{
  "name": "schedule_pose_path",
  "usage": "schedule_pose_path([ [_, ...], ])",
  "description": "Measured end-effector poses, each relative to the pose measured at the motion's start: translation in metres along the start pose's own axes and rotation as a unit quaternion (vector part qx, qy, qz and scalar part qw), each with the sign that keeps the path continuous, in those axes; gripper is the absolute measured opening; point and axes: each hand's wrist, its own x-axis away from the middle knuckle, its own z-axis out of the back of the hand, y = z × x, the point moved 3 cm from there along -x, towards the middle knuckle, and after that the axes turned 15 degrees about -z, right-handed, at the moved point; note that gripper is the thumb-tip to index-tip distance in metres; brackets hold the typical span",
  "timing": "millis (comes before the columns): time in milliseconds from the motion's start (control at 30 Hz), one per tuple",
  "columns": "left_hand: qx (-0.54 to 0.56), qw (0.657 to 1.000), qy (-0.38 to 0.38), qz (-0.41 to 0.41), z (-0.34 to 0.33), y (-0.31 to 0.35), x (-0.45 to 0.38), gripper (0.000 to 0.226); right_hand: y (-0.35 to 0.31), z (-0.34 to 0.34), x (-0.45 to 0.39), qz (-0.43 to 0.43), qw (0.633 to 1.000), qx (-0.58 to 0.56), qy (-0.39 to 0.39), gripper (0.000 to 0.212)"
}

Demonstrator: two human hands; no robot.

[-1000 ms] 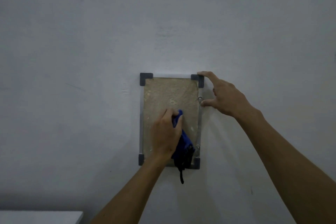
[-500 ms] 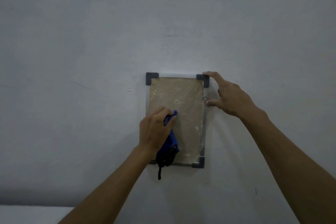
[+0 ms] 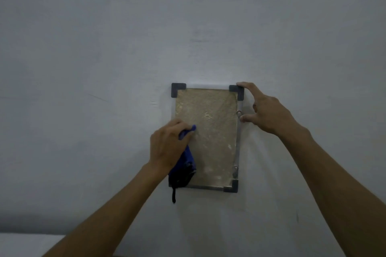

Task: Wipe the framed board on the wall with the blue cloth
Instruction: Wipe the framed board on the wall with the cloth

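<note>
A framed board [image 3: 213,131] hangs upright on the grey wall, with a tan rough face, a thin metal rim and dark corner caps. My left hand [image 3: 167,144] presses a blue cloth [image 3: 187,165] against the board's left side; the cloth hangs down over the lower left corner and hides it. My right hand [image 3: 265,108] holds the board's right edge, forefinger on the top right corner cap, thumb on the rim lower down.
The plain grey wall [image 3: 104,48] fills the view. A pale flat surface [image 3: 27,244] shows at the bottom left corner, below the board.
My left hand has slid the blue cloth from the board's lower middle to its left side. My right hand keeps its hold on the right edge.
</note>
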Motion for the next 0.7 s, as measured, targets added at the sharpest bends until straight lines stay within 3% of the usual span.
schedule_pose_path([
  [67,-0.023,0.997,-0.049,-0.060,-0.005,0.006,0.000,0.014,0.000,0.000,0.001,0.001,1.000,0.000,-0.001,0.092],
  [133,-0.045,0.997,-0.033,-0.057,-0.002,0.000,-0.004,0.014,0.000,0.000,0.001,0.000,1.000,0.001,-0.002,0.092],
  [267,-0.024,0.987,0.092,0.132,0.006,-0.015,-0.013,0.015,-0.001,0.000,0.002,-0.006,1.000,0.000,-0.001,0.093],
  [367,-0.002,0.970,0.134,0.202,-0.007,0.002,-0.012,0.012,-0.001,-0.002,0.001,-0.002,1.000,-0.002,0.000,0.093],
  [433,0.020,0.976,0.124,0.178,-0.017,0.018,-0.012,0.010,-0.001,-0.002,0.001,-0.002,1.000,-0.003,-0.001,0.093],
  [600,0.010,0.999,0.001,-0.037,-0.025,0.035,-0.026,0.011,0.000,0.001,0.003,-0.004,1.000,-0.006,-0.003,0.093],
  [667,-0.010,0.999,0.014,-0.033,-0.018,0.025,-0.033,0.012,0.001,0.002,0.003,-0.005,1.000,-0.004,-0.002,0.092],
  [700,-0.013,0.999,0.043,0.007,-0.012,0.018,-0.037,0.013,0.001,0.002,0.004,-0.005,1.000,-0.003,-0.001,0.093],
])
